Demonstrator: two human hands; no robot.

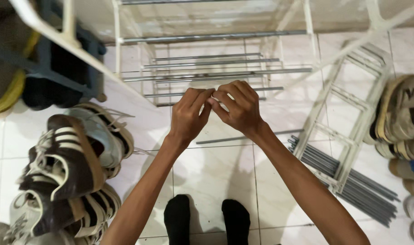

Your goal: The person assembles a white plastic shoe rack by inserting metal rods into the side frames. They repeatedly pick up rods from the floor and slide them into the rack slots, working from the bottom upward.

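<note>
hands: left hand point(189, 113) and right hand point(241, 106) are up together in the middle of the shot, fingertips touching each other, fingers curled in like they're pinching something tiny. Honestly can't tell what's between them, or if anything is.
where: they hang right in front of the white shoe rack point(207, 54), around the level of its lower metal rods point(216, 75), over the tiled floor point(216, 168).
rack: white frame, shiny bars running across in tiers, nothing sitting on the bars that I can see.
loose rod: one grey rod point(248, 137) lies by itself on the tiles, just below the right wrist.
spare parts: a white ladder-style side frame point(347, 122) lies tilted on the floor to the right, on top of a bundle of grey rods point(352, 179).
shoes left: pile of brown-and-white sneakers point(66, 168), heaped on each other.
shoes right: more pale shoes point(402, 122) stacked along the right edge.
feet: two black socks point(207, 218) at the bottom, standing on the tiles.
</note>
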